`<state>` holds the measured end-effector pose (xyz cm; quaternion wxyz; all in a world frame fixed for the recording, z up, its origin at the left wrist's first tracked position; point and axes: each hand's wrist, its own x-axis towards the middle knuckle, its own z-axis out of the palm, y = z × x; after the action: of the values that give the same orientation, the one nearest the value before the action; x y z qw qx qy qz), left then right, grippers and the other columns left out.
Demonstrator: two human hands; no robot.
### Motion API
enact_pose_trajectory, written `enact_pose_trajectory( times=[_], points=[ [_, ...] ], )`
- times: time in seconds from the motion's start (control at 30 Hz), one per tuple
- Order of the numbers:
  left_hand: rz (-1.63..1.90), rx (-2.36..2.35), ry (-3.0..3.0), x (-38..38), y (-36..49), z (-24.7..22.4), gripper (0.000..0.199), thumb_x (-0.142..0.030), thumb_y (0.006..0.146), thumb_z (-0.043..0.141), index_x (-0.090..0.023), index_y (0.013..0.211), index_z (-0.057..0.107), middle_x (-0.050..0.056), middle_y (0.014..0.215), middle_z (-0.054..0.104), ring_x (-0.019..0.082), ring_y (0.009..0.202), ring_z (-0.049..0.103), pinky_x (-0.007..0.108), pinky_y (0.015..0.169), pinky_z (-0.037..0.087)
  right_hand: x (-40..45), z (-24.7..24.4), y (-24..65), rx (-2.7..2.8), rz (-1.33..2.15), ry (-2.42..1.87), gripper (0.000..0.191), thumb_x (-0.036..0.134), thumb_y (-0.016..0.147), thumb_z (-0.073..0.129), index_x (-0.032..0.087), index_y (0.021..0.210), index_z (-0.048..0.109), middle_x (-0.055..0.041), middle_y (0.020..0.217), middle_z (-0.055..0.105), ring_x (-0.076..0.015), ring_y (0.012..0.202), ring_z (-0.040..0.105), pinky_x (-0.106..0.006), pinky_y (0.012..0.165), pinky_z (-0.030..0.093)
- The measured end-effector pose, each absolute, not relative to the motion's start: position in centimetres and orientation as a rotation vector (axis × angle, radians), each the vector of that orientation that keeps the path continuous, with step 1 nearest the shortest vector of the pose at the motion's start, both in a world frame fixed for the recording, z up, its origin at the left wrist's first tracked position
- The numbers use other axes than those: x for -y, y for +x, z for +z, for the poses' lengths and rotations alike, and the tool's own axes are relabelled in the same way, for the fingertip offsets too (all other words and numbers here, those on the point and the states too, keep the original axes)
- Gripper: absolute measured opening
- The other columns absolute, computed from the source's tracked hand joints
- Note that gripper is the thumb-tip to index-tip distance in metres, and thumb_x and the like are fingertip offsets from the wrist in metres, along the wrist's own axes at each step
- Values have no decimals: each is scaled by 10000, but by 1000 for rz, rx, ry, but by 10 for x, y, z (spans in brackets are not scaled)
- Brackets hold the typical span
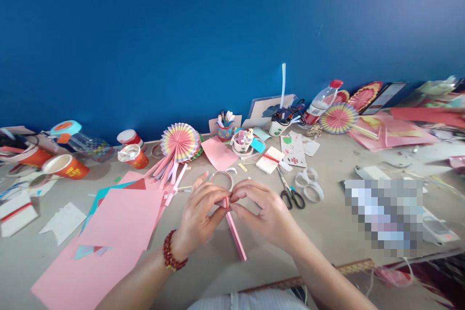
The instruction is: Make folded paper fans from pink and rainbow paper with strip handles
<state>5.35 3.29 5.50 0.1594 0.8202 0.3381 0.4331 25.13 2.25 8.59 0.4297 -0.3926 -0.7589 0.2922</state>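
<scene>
Both hands meet over the table at the centre of the head view. My left hand, with a red bead bracelet at the wrist, pinches the top end of a narrow pink paper strip. From the other side my right hand pinches the same end between thumb and fingers. The strip's lower part points down toward the table's front edge. Just behind the fingertips is a round ring, perhaps a roll of tape; its lower side is hidden by the fingers.
Pink sheets lie at the left, near paper cups. Black-handled scissors and tape rolls are right of my hands. Paper fans, a pen cup and a bottle stand along the blue wall.
</scene>
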Motion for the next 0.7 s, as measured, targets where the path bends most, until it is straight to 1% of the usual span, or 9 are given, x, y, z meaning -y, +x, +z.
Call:
enact_pose_trajectory(
  times=[0.23, 0.3, 0.47, 0.7],
  points=[
    [1235, -972, 2363, -33, 54, 55, 133, -202, 960, 590, -239, 1085, 614, 34, 985, 730, 187, 884, 666, 427, 1010, 416, -20, 89, 248, 2002, 451, -995, 156, 84, 871, 583, 233, 882, 629, -49, 911, 714, -206, 868, 681, -321, 766, 545],
    [1229, -967, 2354, -33, 54, 55, 144, -194, 960, 591, -241, 1094, 609, 36, 987, 727, 188, 892, 660, 434, 1017, 410, -20, 89, 248, 2015, 435, -987, 171, 74, 876, 565, 233, 884, 625, -50, 915, 718, -203, 865, 682, -321, 767, 546],
    [1225, -954, 2342, -33, 54, 55, 173, -173, 952, 600, -239, 1112, 611, 33, 983, 725, 182, 893, 655, 416, 996, 422, -19, 90, 251, 2024, 453, -982, 153, 96, 884, 594, 236, 933, 627, -44, 950, 720, -200, 877, 683, -309, 761, 541],
    [1193, -974, 2343, -36, 55, 53, 149, -184, 959, 586, -242, 1092, 621, 39, 986, 726, 190, 892, 656, 407, 974, 436, -18, 94, 245, 2106, 302, -1018, 157, 79, 889, 539, 220, 862, 603, -57, 875, 694, -200, 794, 636, -325, 727, 518]
  ],
)
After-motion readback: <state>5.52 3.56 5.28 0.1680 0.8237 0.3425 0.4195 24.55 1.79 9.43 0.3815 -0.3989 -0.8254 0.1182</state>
